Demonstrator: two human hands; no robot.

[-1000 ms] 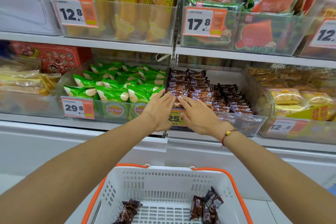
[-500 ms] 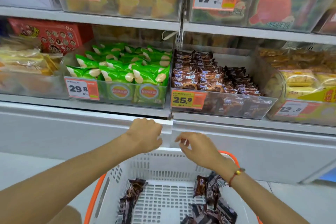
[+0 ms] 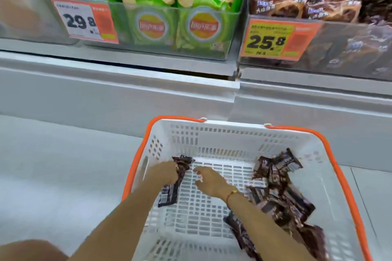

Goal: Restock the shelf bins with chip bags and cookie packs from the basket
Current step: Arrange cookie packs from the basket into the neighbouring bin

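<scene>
Two dark brown cookie packs (image 3: 176,178) lie at the left end of the white basket (image 3: 231,133), and the left hand (image 3: 164,172) grips them with curled fingers. Just beside it the right hand (image 3: 211,182) hovers over the basket floor with fingers loosely spread, holding nothing. More brown packs (image 3: 280,188) are heaped at the right end. Above on the shelf stand the green chip bin (image 3: 161,27) and the cookie bin (image 3: 339,46).

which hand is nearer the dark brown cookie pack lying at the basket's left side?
Left. The left hand is on the dark brown cookie pack, apparently gripping its upper part. The right hand hovers beside it over the white plastic basket floor, fingers spread, not touching.
</scene>
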